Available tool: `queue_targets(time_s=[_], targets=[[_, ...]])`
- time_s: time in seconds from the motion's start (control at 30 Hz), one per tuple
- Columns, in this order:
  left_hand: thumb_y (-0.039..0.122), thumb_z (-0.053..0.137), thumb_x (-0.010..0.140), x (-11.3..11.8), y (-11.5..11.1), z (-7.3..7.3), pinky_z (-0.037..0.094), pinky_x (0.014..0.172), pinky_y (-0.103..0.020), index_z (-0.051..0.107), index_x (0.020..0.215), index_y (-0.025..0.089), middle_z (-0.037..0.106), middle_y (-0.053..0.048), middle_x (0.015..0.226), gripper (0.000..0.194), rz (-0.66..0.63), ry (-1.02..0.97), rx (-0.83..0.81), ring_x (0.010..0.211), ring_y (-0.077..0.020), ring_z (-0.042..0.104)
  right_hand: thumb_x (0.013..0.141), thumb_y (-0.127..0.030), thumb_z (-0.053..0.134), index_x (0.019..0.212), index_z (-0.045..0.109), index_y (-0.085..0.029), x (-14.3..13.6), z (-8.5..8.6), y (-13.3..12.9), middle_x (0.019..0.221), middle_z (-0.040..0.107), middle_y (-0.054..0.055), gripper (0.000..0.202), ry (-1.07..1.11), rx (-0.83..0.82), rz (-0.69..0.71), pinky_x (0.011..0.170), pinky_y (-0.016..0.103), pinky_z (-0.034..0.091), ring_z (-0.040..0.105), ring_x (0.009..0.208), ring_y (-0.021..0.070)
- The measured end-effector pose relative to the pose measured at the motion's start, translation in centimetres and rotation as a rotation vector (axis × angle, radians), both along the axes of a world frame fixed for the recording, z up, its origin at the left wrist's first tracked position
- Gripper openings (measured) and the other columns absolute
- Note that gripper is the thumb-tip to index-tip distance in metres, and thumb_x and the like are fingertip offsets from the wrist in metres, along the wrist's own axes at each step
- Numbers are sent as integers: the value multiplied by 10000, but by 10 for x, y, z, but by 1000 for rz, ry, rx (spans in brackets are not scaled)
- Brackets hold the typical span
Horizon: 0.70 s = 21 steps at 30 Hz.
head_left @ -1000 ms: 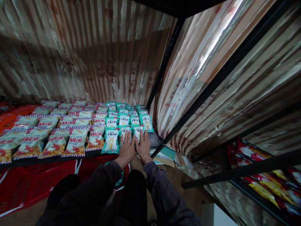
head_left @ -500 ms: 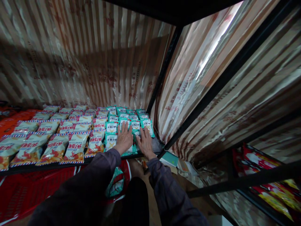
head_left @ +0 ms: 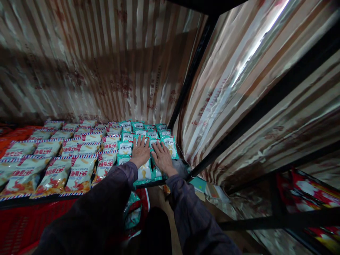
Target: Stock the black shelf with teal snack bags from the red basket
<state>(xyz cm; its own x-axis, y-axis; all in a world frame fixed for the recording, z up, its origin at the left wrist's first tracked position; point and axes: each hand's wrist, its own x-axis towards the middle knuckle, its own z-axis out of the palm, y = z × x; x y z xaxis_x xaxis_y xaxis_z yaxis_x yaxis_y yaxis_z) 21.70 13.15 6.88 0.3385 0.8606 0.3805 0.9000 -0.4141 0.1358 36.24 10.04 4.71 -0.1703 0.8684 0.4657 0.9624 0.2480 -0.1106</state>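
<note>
Green-and-white snack packets (head_left: 125,148) stand in rows at the right end of a dark shelf. My left hand (head_left: 141,152) lies on the packets in the middle of this group, palm down with the fingers stretched out. Just right of it, my right hand (head_left: 162,158) rests on neighbouring packets, its fingers spread and pointing away from me. Parts of the packets under both palms are hidden. Neither hand grips anything.
Larger striped-edge snack bags (head_left: 79,173) fill the shelf to the left. A red basket (head_left: 34,223) sits below, with a green packet (head_left: 132,210) in it. A black shelf post (head_left: 195,67) rises at the back corner. Red bags (head_left: 313,187) lie at right.
My right hand has shifted left across the packets, nearer my left hand, and more of the right-hand packet shows. The left hand stays on the packets. The view has tilted slightly.
</note>
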Motion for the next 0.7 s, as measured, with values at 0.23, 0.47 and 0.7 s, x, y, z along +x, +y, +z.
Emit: queue_targets(time_s=[0.23,0.47,0.7], targets=[[322,296,919,1,3,-8,101,1120,-521,404,1380,140,338,-147,1476,507,31,-33,-37,1396,-295,208,947,-398,353,1344,468,-227,0,-3,4,1423,446,68,447,-22,-22,-4,1061,472,282,314,1353,277],[322,333,912,0,0,-5,127,1109,-545,417,1370,142,350,-169,1464,499,-5,-74,18,1390,-308,223,948,-396,349,1335,473,-209,5,-6,7,1439,420,90,447,-15,63,24,1068,477,278,294,1366,265],[342,359,913,-36,-21,25,124,1115,-562,449,1351,173,305,-149,1491,478,-9,-121,88,1411,-308,154,949,-352,351,1305,490,-155,8,11,-12,1455,384,124,430,85,222,15,1101,510,232,220,1398,246]])
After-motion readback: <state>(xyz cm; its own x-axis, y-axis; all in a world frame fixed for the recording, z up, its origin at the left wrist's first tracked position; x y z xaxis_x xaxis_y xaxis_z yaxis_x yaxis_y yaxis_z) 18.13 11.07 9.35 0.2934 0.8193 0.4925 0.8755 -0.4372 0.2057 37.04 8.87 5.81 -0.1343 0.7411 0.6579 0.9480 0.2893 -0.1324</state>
